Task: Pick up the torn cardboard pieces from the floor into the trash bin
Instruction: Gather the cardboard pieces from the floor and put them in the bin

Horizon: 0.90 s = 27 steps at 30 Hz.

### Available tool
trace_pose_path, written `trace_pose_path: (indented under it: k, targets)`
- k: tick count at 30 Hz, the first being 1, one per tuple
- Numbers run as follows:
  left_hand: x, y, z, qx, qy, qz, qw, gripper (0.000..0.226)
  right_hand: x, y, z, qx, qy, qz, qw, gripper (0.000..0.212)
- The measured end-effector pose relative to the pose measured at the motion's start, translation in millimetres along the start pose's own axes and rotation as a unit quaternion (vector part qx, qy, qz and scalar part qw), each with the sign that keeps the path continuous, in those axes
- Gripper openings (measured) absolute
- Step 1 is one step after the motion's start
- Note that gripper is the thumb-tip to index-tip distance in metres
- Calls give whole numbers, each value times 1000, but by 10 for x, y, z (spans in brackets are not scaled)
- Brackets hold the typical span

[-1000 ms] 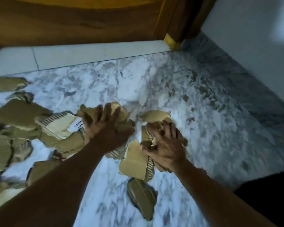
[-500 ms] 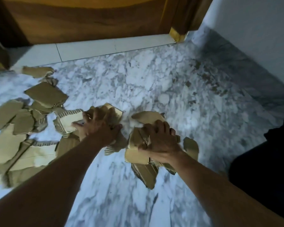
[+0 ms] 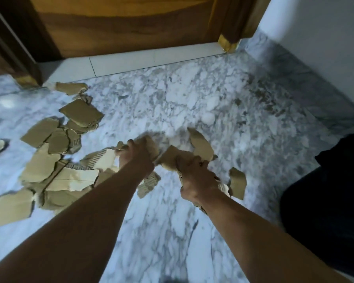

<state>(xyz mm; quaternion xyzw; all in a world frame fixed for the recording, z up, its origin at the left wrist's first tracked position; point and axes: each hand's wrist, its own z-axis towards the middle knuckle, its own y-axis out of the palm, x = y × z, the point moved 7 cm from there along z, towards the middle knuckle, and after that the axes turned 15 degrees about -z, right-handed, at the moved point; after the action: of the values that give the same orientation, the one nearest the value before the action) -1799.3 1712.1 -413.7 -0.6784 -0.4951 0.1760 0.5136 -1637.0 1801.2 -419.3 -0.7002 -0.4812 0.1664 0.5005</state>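
Observation:
Several torn brown cardboard pieces lie scattered over the marble floor at the left. My left hand is closed around a bunch of cardboard pieces at the centre. My right hand grips another bunch of cardboard pieces just to the right, with scraps sticking out above and below the fist. One loose piece lies right of my right hand. A dark shape, possibly the trash bin, fills the right edge.
A wooden door and its pale threshold close off the far side. A white wall with a grey marble skirting runs along the right. More cardboard pieces lie toward the door frame at the left.
Both hands have closed from flat on the pile into fists around cardboard and lifted their bunches slightly. The view has shifted, showing more of the scattered pieces at the left.

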Motion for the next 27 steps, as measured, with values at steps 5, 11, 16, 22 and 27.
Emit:
trace_pose_path:
  k: [5, 11, 16, 22, 27]
  targets:
    - [56, 183, -536, 65, 165, 110, 978, 55, 133, -177, -348, 128, -38, -56, 989, 52]
    - [-25, -309, -854, 68, 136, 122, 981, 35, 426, -491, -674, 229, -30, -26, 973, 24]
    - [534, -1150, -1446, 147, 190, 144, 960, 26, 722, -1214, -1288, 301, -19, 55, 952, 9]
    - [1663, -2138, -2096, 223, 312, -56, 922, 52, 1692, -2046, -2115, 419, 56, 77, 903, 12]
    - [3050, -2243, -2775, 142, 410, -223, 873, 64, 2902, -2074, -2841, 369, 233, 84, 896, 13]
